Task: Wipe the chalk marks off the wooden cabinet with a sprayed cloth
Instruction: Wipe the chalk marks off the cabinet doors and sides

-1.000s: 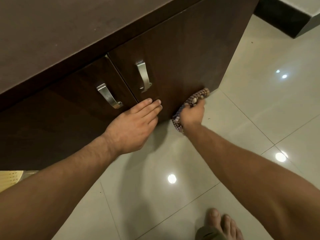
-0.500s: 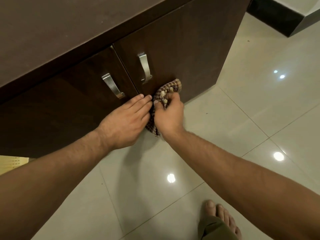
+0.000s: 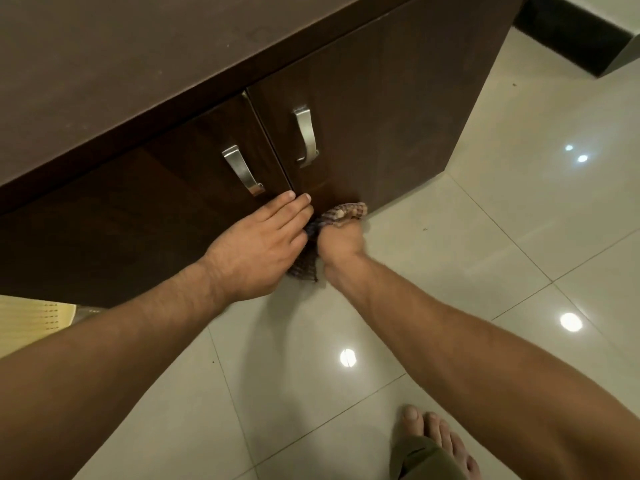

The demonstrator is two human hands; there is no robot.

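Observation:
The dark brown wooden cabinet [image 3: 388,109] has two doors, each with a silver handle. My right hand [image 3: 341,242] grips a bunched checked cloth [image 3: 346,212] and presses it against the bottom edge of the right door, close to the floor. My left hand [image 3: 263,244] lies flat with fingers together against the doors at their seam, just left of the cloth and touching it. I cannot make out any chalk marks on the dark wood.
The left door's handle [image 3: 242,169] and the right door's handle [image 3: 306,136] stick out above my hands. Glossy cream floor tiles [image 3: 485,237] spread to the right. My bare foot [image 3: 440,441] stands at the bottom. A yellowish object [image 3: 31,315] shows at the left edge.
My right hand swept the cloth from the door's lower right to beside my left hand, then dropped it to the door's bottom edge. My left hand stayed pressed at the seam.

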